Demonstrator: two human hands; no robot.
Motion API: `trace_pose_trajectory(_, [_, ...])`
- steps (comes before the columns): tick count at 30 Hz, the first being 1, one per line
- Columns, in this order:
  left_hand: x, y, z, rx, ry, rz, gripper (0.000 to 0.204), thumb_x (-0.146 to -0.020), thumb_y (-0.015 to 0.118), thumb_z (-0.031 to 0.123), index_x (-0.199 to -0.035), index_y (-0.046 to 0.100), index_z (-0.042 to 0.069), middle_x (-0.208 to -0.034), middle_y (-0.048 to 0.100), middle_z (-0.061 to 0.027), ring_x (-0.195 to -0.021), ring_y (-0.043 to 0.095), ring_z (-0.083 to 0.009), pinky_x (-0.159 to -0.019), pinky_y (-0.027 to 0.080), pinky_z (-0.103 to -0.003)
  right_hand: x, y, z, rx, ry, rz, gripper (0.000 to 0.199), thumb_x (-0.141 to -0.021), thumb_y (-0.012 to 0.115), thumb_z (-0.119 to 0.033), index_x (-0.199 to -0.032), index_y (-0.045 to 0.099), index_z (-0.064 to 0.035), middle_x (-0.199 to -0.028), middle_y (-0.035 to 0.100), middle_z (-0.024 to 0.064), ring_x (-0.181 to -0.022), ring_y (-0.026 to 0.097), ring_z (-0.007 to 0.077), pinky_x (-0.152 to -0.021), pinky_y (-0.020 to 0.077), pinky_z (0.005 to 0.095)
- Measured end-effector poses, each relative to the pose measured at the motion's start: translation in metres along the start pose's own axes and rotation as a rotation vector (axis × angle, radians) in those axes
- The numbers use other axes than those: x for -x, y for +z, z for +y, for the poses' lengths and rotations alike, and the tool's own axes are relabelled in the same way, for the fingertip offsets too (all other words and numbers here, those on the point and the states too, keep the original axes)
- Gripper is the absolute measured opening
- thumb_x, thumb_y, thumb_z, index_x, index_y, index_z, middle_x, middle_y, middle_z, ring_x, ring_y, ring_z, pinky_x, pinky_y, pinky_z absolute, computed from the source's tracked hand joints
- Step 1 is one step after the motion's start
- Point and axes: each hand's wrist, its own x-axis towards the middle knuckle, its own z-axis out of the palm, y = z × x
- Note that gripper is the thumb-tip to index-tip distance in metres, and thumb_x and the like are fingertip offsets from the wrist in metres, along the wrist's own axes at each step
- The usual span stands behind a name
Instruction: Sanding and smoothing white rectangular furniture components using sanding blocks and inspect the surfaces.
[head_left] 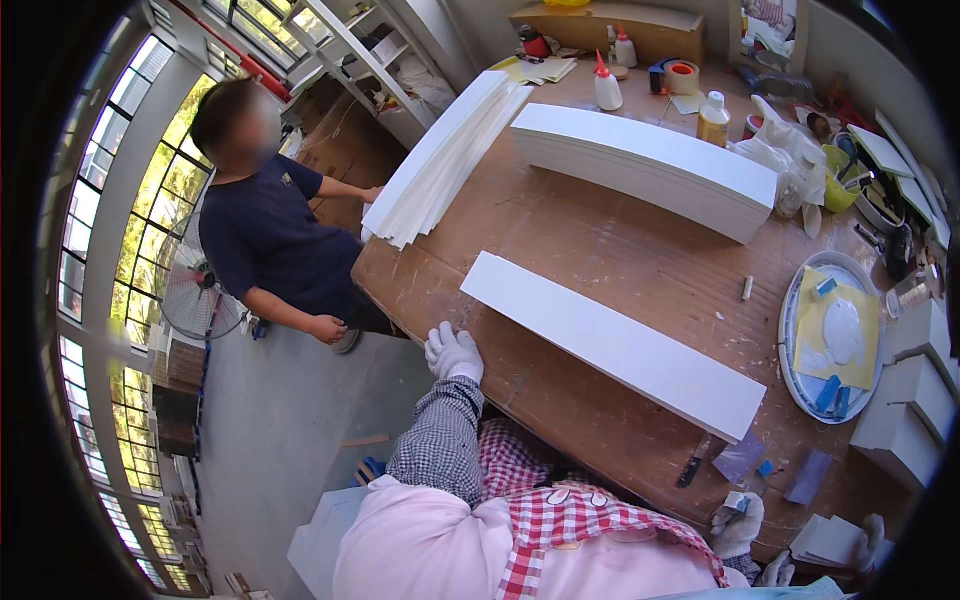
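Note:
My left hand (455, 354), in a white knit glove, rests on the near-left table edge with its fingers laid out and nothing in them. A long flat white board (615, 345) lies on the table in front of me, to the right of that hand. My right hand (736, 528), also gloved, is low at the near right, closed on a small blue-grey piece (739, 503) whose kind I cannot make out. Close by it lie a dark flat strip (693, 462), a bluish rectangular sheet (808, 478) and a tiny blue block (766, 468).
A stack of white boards (640, 170) stands farther back; fanned white strips (445, 155) lie at the far left beside a person (285, 220). A round tray (787, 345), glue bottles (607, 85) and tape (682, 77) occupy the table. Another gloved hand (868, 543) shows near white pieces (828, 540).

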Motion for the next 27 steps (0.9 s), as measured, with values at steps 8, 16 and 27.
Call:
trace_pose_trajectory(8, [-0.015,-0.008,-0.007,-0.022,0.356,0.073,0.035,-0.092,0.053,0.032,-0.122,0.049,0.013,-0.116,0.049,-0.0089,-0.117,0.045,-0.0287,-0.107,0.031,-0.047,0.009,0.009,-0.003,0.013,-0.094,-0.054,0.043,-0.095,0.055,-0.057,-0.092,0.058,-0.0143,-0.06,0.06,0.006,-0.039,0.053,0.0169,-0.031,0.039,0.0283])
trace_pose_trajectory(16, [-0.038,-0.014,-0.02,0.071,0.941,-0.085,0.057,-0.089,0.057,0.021,-0.141,0.043,0.002,-0.141,0.044,-0.0234,-0.134,0.035,-0.0403,-0.116,0.024,-0.05,0.033,0.058,-0.009,0.093,-0.369,0.061,0.041,-0.099,0.047,-0.044,-0.079,0.054,-0.0087,-0.055,0.054,0.004,-0.038,0.046,0.012,-0.034,0.036,0.0263])
trace_pose_trajectory(27, [-0.058,0.004,-0.035,0.357,1.396,0.092,0.063,-0.096,0.046,0.055,-0.116,0.066,-0.001,-0.126,0.064,-0.0215,-0.121,0.055,-0.0396,-0.101,0.037,-0.057,0.034,0.103,0.028,-0.003,-0.837,0.542,0.038,-0.101,0.046,-0.037,-0.086,0.061,-0.0065,-0.066,0.058,0.0018,-0.049,0.049,0.0081,-0.042,0.038,0.0219])
